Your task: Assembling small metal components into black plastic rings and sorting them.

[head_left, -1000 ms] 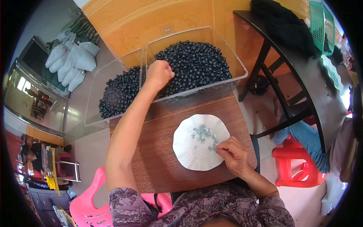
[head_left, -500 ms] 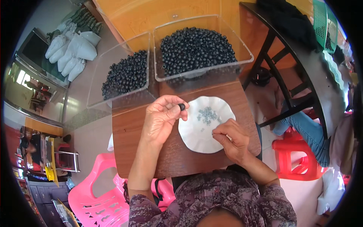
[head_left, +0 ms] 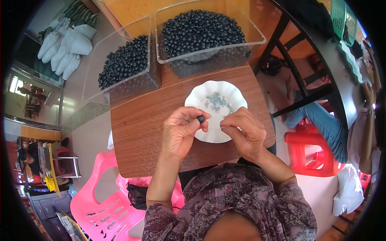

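Observation:
Between the thumb and fingertips of my left hand (head_left: 178,133) is a round black bead (head_left: 201,119), held over the near left part of a scalloped white plate (head_left: 194,95). My right hand (head_left: 247,133) is pinched close beside it, just right of the bead and over the plate's near right side. A tiny thing shows at its fingertips, too small to make out. Several small, clear greyish pieces (head_left: 216,100) lie in the plate's far half. The bead and the right fingertips are apart.
Two clear plastic bins, the left one (head_left: 154,76) and the right one (head_left: 257,43), hold heaps of black beads on the wooden table's (head_left: 138,140) far side. A pink chair (head_left: 94,209) is at left, a red stool (head_left: 311,154) and a seated person's leg (head_left: 325,122) at right.
My left hand has moved right with the bead, and the two hands are now closer together. In the picture the bins, plate and table sit higher than before.

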### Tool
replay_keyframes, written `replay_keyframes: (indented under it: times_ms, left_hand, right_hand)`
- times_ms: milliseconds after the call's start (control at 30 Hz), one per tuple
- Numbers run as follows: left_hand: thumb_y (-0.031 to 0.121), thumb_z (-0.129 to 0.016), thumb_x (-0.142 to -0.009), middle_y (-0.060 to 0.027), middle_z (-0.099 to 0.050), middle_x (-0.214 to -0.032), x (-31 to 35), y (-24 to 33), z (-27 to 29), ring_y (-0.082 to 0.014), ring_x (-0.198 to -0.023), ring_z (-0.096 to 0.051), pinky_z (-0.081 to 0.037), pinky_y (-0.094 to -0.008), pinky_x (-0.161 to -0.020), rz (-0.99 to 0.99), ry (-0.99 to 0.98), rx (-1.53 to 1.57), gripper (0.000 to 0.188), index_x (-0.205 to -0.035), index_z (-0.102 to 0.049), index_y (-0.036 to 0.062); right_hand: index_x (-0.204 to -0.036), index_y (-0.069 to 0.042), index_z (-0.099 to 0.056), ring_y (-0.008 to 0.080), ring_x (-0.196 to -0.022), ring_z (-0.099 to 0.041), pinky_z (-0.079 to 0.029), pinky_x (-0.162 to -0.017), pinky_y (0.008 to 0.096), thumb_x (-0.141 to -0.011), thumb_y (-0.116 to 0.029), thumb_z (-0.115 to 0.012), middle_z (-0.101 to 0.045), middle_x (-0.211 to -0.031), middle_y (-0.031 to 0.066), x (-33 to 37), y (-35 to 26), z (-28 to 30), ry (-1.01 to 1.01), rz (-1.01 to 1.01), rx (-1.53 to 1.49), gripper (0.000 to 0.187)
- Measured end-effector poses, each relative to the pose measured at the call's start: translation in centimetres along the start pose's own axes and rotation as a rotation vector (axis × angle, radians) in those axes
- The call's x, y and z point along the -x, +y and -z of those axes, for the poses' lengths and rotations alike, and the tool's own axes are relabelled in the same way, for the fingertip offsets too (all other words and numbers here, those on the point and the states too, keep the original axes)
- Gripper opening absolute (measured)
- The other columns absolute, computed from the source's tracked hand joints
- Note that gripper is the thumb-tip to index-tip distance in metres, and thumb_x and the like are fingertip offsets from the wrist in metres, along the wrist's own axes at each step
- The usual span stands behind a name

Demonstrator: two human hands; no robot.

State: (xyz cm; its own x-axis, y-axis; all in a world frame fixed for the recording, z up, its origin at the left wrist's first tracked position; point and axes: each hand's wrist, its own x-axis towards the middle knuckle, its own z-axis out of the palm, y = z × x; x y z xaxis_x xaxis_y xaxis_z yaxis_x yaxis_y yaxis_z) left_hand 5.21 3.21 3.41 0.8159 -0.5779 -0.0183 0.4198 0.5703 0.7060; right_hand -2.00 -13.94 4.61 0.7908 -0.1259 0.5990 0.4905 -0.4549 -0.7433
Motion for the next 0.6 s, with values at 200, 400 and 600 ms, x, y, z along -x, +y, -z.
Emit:
replay_keyframes:
  times_ms: [200,400,600]
  left_hand:
    - [-0.001,-0.067,-0.075,-0.0148,-0.062,-0.094,0.9,-1.1,-0.2,-0.0185,-0.077,-0.058,-0.048,-0.0309,-0.073,-0.073,0.068,-0.092,0.023,-0.096,-0.058,-0.003]
    - [-0.003,-0.066,-0.075,-0.0143,-0.062,-0.094,1.6,-1.0,-0.9,-0.018,-0.08,-0.059,-0.049,-0.0264,-0.07,-0.037,0.072,-0.115,0.028,-0.102,-0.055,-0.0034]
    - [-0.006,-0.064,-0.076,-0.0112,-0.061,-0.095,2.3,-1.6,-0.7,-0.0167,-0.084,-0.06,-0.05,-0.0246,-0.071,-0.138,0.064,-0.298,0.03,-0.104,-0.055,-0.0035]
  right_hand:
    - [-0.081,0.001,-0.062,0.0193,-0.066,-0.055,-0.042,-0.058,0.028,-0.069,0.005,-0.068,-0.06,-0.074,0.0088,0.5,-0.1,-0.1,0.003,0.007,-0.006,0.014]
    - [-0.083,0.001,-0.063,0.0187,-0.067,-0.055,-0.042,-0.059,0.0275,-0.07,0.005,-0.067,-0.06,-0.074,0.009,0.6,-0.4,-0.2,0.001,0.003,-0.035,0.015]
    - [-0.085,0.001,-0.063,0.0172,-0.072,-0.055,-0.044,-0.061,0.0269,-0.071,0.005,-0.067,-0.061,-0.08,0.0097,0.9,-0.2,-0.3,-0.008,-0.031,-0.075,0.015]
